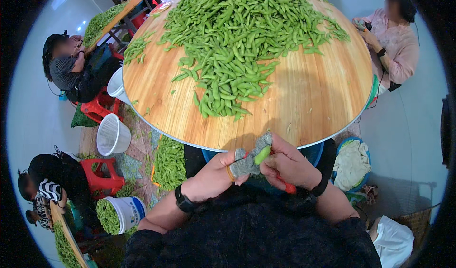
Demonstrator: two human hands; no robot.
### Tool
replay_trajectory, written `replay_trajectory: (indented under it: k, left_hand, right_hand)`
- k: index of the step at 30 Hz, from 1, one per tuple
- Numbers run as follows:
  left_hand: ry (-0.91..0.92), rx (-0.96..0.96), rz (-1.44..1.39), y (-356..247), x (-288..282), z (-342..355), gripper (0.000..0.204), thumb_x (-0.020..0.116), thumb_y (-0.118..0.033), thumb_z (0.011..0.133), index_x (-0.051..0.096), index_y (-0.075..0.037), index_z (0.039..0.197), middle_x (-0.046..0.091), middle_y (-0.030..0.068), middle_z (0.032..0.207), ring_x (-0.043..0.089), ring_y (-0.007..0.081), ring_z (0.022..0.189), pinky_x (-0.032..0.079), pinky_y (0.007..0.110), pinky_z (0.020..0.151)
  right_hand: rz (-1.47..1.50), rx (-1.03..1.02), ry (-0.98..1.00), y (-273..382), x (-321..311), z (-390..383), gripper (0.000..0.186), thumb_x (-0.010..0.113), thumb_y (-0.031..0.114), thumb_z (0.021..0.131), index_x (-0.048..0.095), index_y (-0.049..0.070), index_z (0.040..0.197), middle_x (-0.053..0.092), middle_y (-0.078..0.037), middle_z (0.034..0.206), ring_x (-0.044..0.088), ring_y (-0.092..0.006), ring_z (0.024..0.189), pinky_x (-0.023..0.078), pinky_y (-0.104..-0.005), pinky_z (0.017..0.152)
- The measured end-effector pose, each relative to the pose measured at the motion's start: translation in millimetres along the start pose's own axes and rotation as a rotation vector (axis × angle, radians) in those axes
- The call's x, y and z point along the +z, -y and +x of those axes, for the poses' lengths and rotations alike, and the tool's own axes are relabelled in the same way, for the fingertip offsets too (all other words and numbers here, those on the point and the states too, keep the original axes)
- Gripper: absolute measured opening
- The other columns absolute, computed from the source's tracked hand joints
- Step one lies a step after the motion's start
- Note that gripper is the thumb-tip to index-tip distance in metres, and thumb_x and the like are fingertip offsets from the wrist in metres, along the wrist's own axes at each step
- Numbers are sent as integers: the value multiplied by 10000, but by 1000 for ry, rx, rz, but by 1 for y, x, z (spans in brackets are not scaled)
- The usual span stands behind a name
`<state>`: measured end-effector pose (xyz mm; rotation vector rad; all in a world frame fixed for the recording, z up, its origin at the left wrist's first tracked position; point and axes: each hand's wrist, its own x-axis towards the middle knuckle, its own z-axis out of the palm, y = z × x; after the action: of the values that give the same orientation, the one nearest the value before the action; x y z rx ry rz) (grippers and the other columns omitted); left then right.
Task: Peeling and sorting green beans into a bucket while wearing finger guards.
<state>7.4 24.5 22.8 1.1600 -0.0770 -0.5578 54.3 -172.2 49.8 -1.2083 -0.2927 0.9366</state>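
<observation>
A round wooden bench (308,97) is heaped with green pods (237,35), the pile kept toward the far side so that bare wood is left at the near edge. Below it, to the left, pods are gathered on the floor (168,161), and a white basket (113,135) and a white bucket (127,212) of pods stand beside red stools (102,177). No labels or signs can be made out.

Just past the near rim, a single pod (261,154) is held over the lap. The left hand (211,177), its fingertips wrapped in grey cloth, is closed on the pod; the right hand (287,166) is closed around a red-handled tool (286,186).
</observation>
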Motion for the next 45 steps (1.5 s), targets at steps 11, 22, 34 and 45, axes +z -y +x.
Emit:
replay_trajectory:
  k: [11, 22, 34, 45]
  left_hand:
    - [-203, 523, 1100, -1, -1, -3, 145, 600, -58, 808, 547, -42, 941, 578, 114, 779, 570, 266, 690, 449, 335, 625]
    - [-269, 348, 655, 11, 7, -4, 194, 523, -214, 929, 573, -42, 854, 566, -7, 733, 542, 108, 690, 435, 261, 617]
    - [-23, 376, 1123, 7, -9, -27, 173, 602, -175, 829, 525, -40, 751, 517, 143, 639, 544, 353, 607, 430, 386, 528]
    - [-999, -149, 1597, 13, -106, -127, 217, 656, -219, 794, 622, -18, 868, 578, 159, 614, 580, 323, 559, 455, 403, 519]
  right_hand:
    - [104, 31, -145, -13, 20, 3, 87, 346, 78, 895, 418, 77, 945, 440, -32, 605, 432, -127, 375, 368, -242, 354]
    - [-769, -346, -407, -32, 7, -11, 196, 528, 103, 844, 423, 9, 981, 492, -102, 650, 551, -205, 546, 436, -334, 496]
    - [-1229, -409, -231, -39, 17, 0, 181, 593, 79, 741, 456, 19, 844, 552, -183, 705, 582, -373, 636, 469, -431, 536]
    - [-1566, -374, -372, 21, -18, 26, 99, 495, 94, 819, 469, 45, 900, 563, -161, 753, 598, -351, 678, 491, -431, 570]
